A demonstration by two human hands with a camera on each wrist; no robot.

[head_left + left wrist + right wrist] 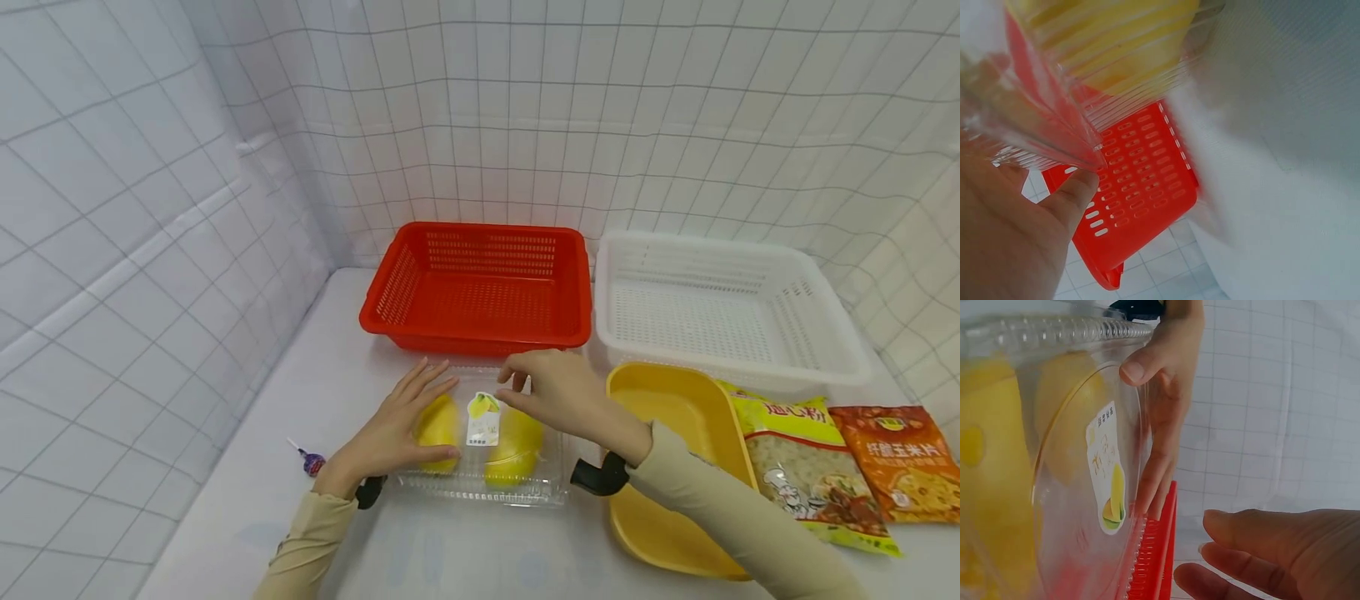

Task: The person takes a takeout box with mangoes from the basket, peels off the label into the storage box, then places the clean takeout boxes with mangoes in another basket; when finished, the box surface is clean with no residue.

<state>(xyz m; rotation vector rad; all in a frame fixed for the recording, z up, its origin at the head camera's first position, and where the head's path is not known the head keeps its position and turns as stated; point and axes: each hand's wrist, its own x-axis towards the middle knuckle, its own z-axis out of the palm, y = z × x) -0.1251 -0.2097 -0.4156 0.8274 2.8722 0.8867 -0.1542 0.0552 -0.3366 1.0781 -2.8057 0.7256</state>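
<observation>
A clear plastic clamshell box (pixel 480 490) lies closed on the table, with yellow fruit (pixel 519 446) showing inside. Its lid carries a white label (pixel 483 425) printed with a yellow fruit. Spread over the box's left side, my left hand (pixel 393 429) has nearly straight fingers, with its thumb over the lid. In the left wrist view its thumb (pixel 1075 194) is right at the box's edge. My right hand (pixel 558 392) hovers over the right part of the lid, fingers loosely bent and holding nothing. The right wrist view shows it apart from the lid.
Behind the box stands a red basket (pixel 487 342), with a white basket (pixel 720 367) right of it. A yellow tray (pixel 671 533) sits under my right forearm. Two food bags, one yellow (pixel 806 467) and one orange (pixel 903 467), lie far right. A lollipop (pixel 312 462) lies left.
</observation>
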